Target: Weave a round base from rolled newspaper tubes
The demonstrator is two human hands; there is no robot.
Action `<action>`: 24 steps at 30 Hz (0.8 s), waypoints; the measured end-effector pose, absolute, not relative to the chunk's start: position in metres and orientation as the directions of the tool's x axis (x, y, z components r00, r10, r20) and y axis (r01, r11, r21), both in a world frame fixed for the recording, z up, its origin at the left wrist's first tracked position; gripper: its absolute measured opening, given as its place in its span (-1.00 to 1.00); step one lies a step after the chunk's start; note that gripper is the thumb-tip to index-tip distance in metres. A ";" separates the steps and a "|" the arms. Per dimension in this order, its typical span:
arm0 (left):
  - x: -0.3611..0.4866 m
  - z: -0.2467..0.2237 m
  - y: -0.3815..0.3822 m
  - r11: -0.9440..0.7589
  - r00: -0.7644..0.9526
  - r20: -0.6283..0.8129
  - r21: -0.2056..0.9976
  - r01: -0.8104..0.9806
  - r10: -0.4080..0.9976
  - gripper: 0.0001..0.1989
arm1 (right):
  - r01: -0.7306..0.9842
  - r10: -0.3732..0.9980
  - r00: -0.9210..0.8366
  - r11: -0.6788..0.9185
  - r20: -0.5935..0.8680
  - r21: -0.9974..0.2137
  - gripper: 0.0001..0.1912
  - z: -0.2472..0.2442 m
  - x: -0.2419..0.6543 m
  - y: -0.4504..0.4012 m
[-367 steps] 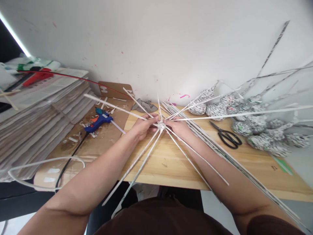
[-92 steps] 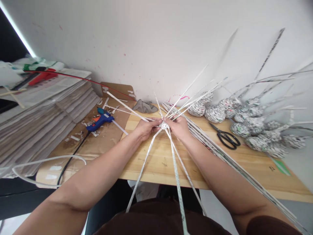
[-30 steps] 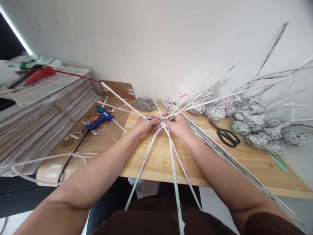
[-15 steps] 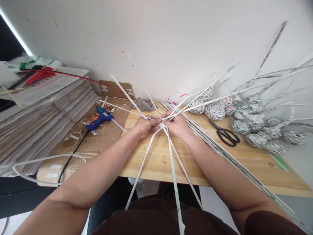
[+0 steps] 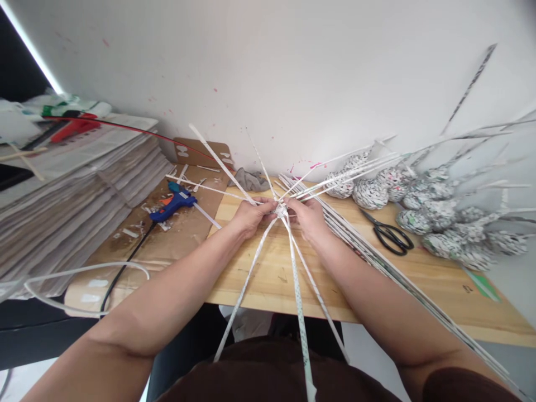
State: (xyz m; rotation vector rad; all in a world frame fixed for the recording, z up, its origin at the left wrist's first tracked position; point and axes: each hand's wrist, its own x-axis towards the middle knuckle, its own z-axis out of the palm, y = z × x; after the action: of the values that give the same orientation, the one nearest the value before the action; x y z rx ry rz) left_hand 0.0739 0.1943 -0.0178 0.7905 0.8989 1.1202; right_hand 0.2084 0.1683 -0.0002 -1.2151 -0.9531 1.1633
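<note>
Several rolled paper tubes radiate from a small woven paper hub (image 5: 282, 210), held above the wooden table. My left hand (image 5: 256, 215) pinches the hub's left side between thumb and fingers. On its right side my right hand (image 5: 306, 215) grips the weave and the bases of some tubes. Three paper tubes (image 5: 298, 290) slope down toward my lap, others spread up and left, and a group leans to the right. The fingertips behind the hub are partly hidden.
Long paper tubes (image 5: 377, 262) lie beside my right forearm. Black scissors (image 5: 389, 234) rest near several woven paper balls (image 5: 371, 194). At left are a blue glue gun (image 5: 173, 205), cardboard (image 5: 121, 245), a grey cloth (image 5: 250, 180) and a tall newspaper stack (image 5: 121, 173).
The tubes on the right have swung lower and now point more sideways. My right hand has shifted slightly to the right, exposing more of the hub. Both hands keep their grip.
</note>
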 end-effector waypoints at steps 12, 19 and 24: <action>0.073 -0.020 0.196 0.195 0.164 -0.137 0.885 -0.422 0.977 -0.63 | -0.109 0.988 0.151 0.005 -0.012 -0.994 -0.67 -0.009 0.206 0.169; 0.073 -0.017 0.192 0.147 0.233 -0.066 0.924 -0.352 0.970 -0.61 | -0.101 0.979 0.177 0.123 0.104 -0.987 -0.73 -0.019 0.206 0.174; 0.063 -0.010 0.191 0.007 0.393 0.076 0.979 -0.204 0.916 -0.50 | 0.123 0.966 0.157 0.186 0.204 -0.975 -0.74 -0.014 0.227 0.186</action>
State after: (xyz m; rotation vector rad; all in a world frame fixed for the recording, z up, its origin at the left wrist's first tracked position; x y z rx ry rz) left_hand 0.0632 0.1906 -0.0101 1.2522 0.7453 1.0177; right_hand 0.2274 0.1862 -0.0139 -1.2139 -1.2471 0.8877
